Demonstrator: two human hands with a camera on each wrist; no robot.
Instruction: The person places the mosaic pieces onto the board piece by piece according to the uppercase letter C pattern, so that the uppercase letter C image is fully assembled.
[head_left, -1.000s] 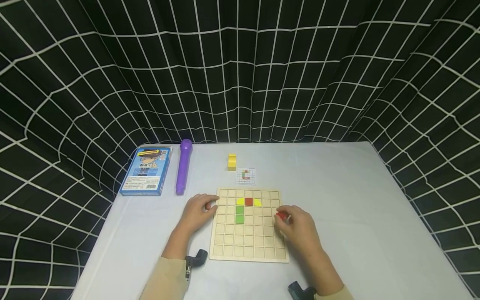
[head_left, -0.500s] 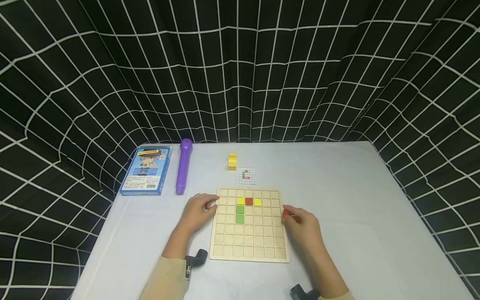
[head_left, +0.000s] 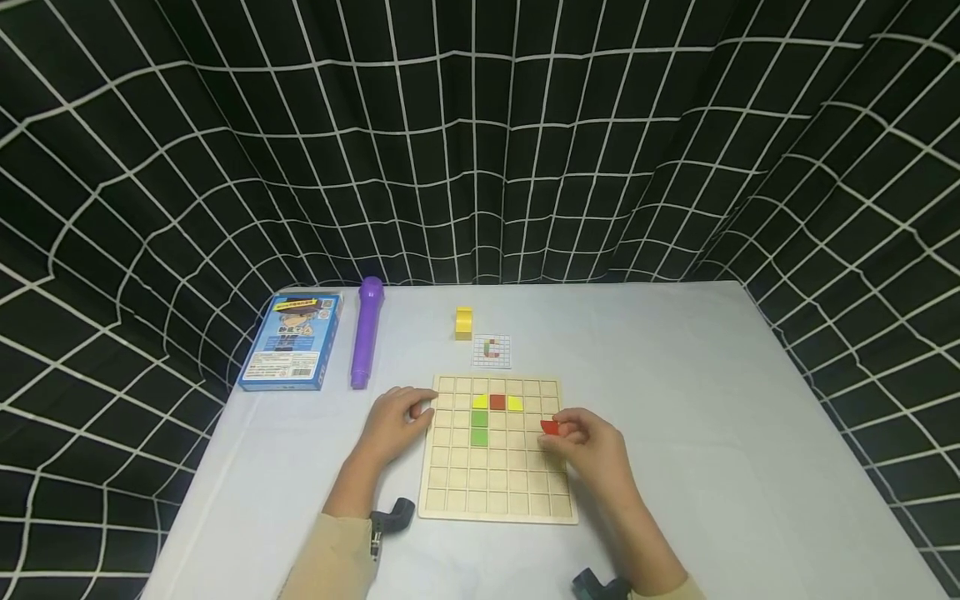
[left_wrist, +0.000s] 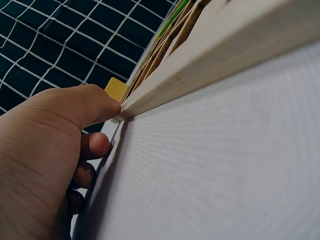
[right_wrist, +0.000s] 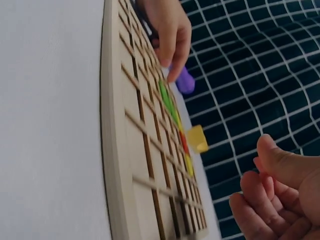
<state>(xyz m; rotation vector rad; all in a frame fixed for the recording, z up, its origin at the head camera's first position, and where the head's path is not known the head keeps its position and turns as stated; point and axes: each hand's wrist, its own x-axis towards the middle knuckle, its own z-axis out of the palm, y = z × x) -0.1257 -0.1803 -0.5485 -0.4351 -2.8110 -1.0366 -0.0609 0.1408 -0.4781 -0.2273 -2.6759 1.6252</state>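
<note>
Right hand (head_left: pixel 592 450) moved the pinched red piece (head_left: pixel 550 427) over the board (head_left: pixel 497 492); left hand (head_left: pixel 395 425) seemingly relaxed.

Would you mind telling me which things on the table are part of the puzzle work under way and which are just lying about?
In use:
wooden grid board, steadied by the left hand
red piece, pinched by the right hand
coloured pieces on the board
pattern card

Lying about:
blue box
purple pen
yellow block
</note>
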